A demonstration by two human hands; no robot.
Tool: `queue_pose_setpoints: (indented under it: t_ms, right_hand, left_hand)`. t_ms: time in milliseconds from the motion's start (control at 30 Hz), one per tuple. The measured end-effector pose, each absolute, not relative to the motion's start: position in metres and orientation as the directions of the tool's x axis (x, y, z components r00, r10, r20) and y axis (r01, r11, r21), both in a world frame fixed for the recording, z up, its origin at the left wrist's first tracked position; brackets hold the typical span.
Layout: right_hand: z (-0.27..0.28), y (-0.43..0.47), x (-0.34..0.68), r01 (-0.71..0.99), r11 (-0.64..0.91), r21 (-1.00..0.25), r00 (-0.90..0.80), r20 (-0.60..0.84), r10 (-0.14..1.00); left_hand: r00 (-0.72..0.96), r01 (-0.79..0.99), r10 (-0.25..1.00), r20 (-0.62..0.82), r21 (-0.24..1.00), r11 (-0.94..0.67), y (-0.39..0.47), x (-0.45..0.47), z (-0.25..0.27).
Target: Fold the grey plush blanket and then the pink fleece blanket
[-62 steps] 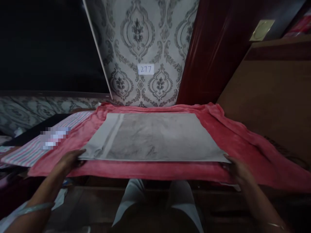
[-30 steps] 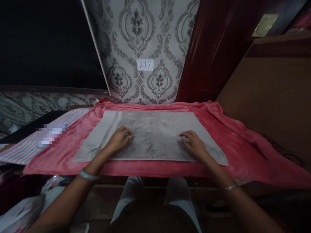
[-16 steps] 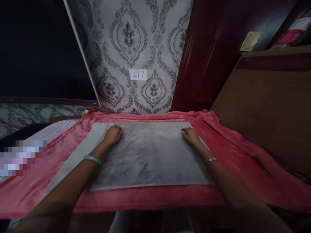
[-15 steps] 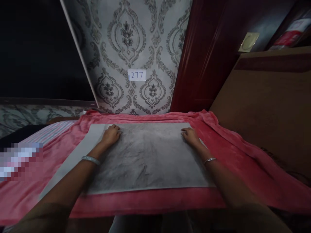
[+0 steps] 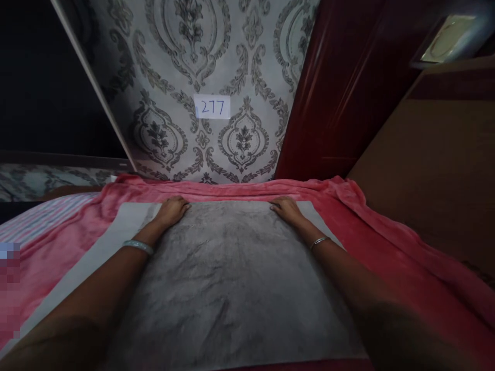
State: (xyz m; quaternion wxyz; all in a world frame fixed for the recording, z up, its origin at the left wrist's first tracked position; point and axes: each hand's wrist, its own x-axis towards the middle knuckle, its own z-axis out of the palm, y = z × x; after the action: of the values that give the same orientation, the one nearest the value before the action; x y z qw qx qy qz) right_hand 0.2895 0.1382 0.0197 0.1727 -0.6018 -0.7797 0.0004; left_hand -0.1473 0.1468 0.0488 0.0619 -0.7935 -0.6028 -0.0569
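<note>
A wrinkled grey cloth (image 5: 224, 268) lies spread over a pink plush blanket (image 5: 371, 252), with a paler strip along its left side. My left hand (image 5: 173, 210) is at the cloth's far edge, left of the middle, its fingers curled over that edge. To the right, my right hand (image 5: 286, 208) pinches the same far edge, thumb and fingers together. The fingertips of both hands are partly hidden by the hands themselves. A pale bangle (image 5: 138, 246) circles my left wrist, and a thin silver bracelet (image 5: 319, 241) my right.
Patterned wallpaper (image 5: 253, 31) rises behind the blanket, bearing a white label (image 5: 212, 106) marked 277. A dark screen (image 5: 34, 82) stands at the left. A dark red wooden post (image 5: 328, 87) and a large brown cardboard box (image 5: 433, 170) are at the right. Striped fabric (image 5: 54, 211) shows at far left.
My view has moved closer to the wall. My right hand has shifted inward and up to the cloth's far edge. The left hand has also moved to that edge.
</note>
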Motion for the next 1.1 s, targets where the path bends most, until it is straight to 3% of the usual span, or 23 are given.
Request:
queue_pose_setpoints:
  t_ms: [300, 767, 933, 1100]
  right_hand:
    - [0.012, 0.164, 0.294, 0.942, 0.207, -0.264, -0.137, 0.261, 0.956]
    - [0.006, 0.177, 0.296, 0.956, 0.164, -0.242, -0.135, 0.132, 0.982]
    - [0.008, 0.149, 0.306, 0.960, 0.232, -0.160, -0.201, 0.186, 0.962]
    - [0.012, 0.075, 0.308, 0.935, 0.322, -0.149, -0.298, 0.160, 0.941]
  left_hand:
    - [0.189, 0.971, 0.971, 0.145, 0.119, -0.207, 0.177, -0.150, 0.040]
    - [0.201, 0.980, 0.979, -0.025, -0.009, -0.201, 0.184, -0.137, 0.037]
    - [0.174, 0.984, 0.984, 0.047, -0.056, -0.171, 0.161, -0.120, 0.057]
    - [0.444, 0.895, 0.893, 0.075, 0.004, -0.445, 0.103, -0.087, 0.064]
